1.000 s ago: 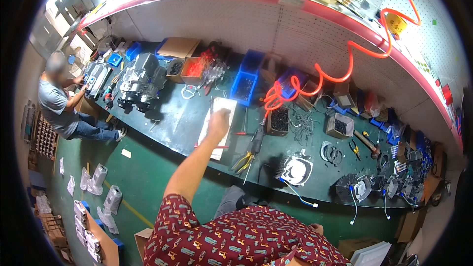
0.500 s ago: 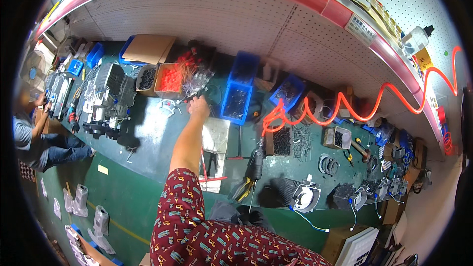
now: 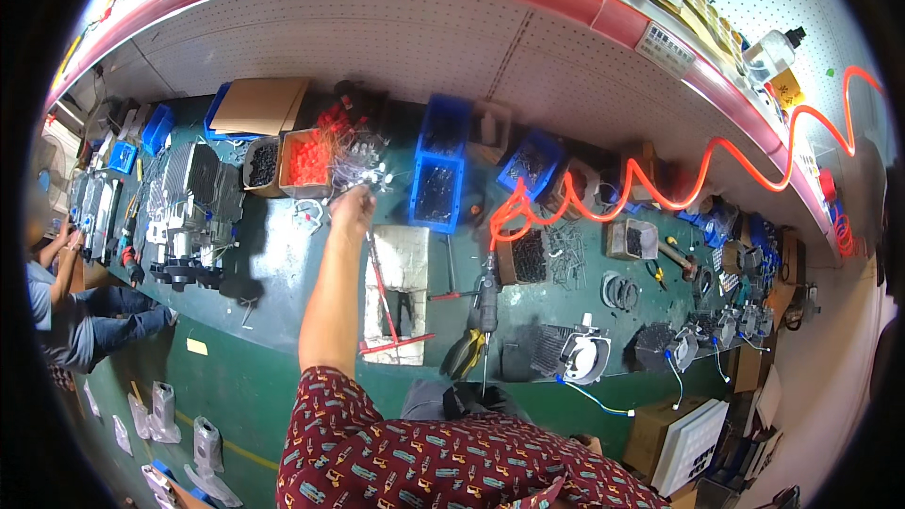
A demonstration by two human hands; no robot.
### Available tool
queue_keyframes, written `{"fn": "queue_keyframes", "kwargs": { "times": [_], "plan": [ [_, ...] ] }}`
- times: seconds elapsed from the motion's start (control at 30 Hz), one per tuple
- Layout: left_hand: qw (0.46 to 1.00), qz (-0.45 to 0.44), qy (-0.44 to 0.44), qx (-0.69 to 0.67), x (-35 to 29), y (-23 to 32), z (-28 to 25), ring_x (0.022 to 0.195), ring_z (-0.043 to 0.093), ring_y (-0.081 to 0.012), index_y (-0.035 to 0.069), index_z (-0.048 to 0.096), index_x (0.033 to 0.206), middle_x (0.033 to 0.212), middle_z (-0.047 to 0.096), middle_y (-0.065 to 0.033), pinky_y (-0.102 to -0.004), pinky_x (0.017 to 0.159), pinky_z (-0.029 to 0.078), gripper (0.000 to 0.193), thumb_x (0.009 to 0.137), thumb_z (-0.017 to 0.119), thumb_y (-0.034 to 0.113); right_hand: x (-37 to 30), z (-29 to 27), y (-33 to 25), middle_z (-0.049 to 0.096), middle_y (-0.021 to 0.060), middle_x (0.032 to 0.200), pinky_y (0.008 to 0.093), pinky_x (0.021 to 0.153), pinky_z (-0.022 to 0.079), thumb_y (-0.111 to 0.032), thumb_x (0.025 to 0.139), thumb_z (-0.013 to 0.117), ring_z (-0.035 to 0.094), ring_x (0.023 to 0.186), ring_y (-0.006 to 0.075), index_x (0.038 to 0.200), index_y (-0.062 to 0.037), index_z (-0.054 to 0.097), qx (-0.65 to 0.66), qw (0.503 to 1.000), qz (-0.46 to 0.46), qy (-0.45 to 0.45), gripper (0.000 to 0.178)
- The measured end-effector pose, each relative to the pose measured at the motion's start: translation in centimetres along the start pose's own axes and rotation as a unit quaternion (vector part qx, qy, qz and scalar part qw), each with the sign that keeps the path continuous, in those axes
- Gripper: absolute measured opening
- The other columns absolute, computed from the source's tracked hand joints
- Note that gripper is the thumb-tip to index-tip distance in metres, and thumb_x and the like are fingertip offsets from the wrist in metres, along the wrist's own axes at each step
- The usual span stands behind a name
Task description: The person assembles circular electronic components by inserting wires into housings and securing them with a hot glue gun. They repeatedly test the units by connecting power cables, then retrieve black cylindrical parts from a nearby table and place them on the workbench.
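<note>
My left hand (image 3: 352, 208) reaches across the bench to the near edge of a clear plastic bag of small parts (image 3: 366, 166). Its fingers look curled together; whatever they grip is too small to make out. Beside that bag stands a carton of red parts (image 3: 309, 162), with small white pieces (image 3: 309, 217) lying in front of it. Below the hand, a red T-handle wrench (image 3: 381, 285) rests across a worn white block (image 3: 401, 259). My right hand is out of sight.
Blue bins (image 3: 436, 190) hold small hardware. A power screwdriver (image 3: 487, 306) lies by yellow-handled pliers (image 3: 464, 354), under a coiled orange hose (image 3: 649, 190). Motor housings (image 3: 583, 355) line the front right edge. A large machine assembly (image 3: 189, 217) and another person (image 3: 71, 297) are at left.
My left hand has shifted slightly left, closer against the clear bag. The whole view has turned a little, so the bench contents sit further left.
</note>
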State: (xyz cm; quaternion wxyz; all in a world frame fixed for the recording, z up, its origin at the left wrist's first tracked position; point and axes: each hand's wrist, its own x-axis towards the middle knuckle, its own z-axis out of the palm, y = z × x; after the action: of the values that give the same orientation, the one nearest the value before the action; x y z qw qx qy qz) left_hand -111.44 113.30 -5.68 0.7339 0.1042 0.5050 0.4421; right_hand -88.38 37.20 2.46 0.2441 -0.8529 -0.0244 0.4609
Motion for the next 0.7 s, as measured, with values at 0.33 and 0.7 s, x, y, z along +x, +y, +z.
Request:
{"fn": "queue_keyframes", "kwargs": {
  "times": [0.33,0.7],
  "plan": [
    [0.987,0.049,-0.127,0.088,-11.5,-2.6,0.7,0.07,0.059,-0.0102,0.008,0.065,0.1,0.082,0.062,0.0016,-0.0275,0.062,0.054,0.005,0.095,0.066,0.01,2.4,-1.5,0.8,0.071,0.0127,0.091,0.0346,0.07,0.054,-0.017,0.092,0.064,0.065,0.076,0.0195,0.103,0.0087,0.067,-0.002,0.999,-0.031,0.026,0.028],
    [0.938,0.199,-0.198,0.205,-25.6,-4.2,4.2,0.081,0.062,-0.0119,0.004,0.061,0.106,0.094,0.064,-0.0025,-0.0293,0.073,0.055,0.012,0.095,0.064,0.008,7.7,-10.2,-6.0,0.065,0.0043,0.076,0.0271,0.056,0.047,-0.019,0.093,0.067,0.056,0.061,0.0099,0.092,0.0023,0.069,0.193,0.855,-0.259,0.407,0.022]
  ]
}}
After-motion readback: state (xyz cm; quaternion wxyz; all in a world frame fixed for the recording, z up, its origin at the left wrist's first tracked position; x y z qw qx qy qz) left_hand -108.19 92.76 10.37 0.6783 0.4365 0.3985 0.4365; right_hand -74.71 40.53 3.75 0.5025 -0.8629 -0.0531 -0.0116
